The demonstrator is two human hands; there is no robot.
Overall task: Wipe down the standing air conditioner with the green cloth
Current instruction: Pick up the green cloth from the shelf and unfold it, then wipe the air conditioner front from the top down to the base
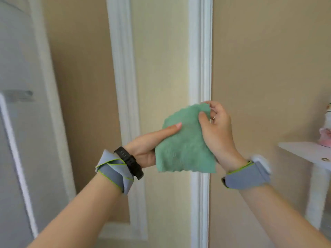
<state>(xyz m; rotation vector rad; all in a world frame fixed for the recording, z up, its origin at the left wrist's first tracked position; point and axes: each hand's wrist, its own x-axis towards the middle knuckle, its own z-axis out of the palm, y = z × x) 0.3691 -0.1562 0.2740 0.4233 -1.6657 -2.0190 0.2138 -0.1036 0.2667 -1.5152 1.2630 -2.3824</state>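
The green cloth (184,145) hangs spread in front of me at chest height, held between both hands. My left hand (146,145) grips its left side, thumb lying across the front and fingers hidden behind. My right hand (218,129) pinches the upper right edge, thumb in front and fingers curled over the top. A tall pale grey unit (16,122) with a white vertical strip fills the far left; it is blurred, and I cannot tell whether it is the air conditioner. Neither hand touches it.
Straight ahead is a beige wall with white vertical mouldings (200,59). A white shelf (304,151) juts in from the right at wrist height, with a pink and white object (326,138) on it.
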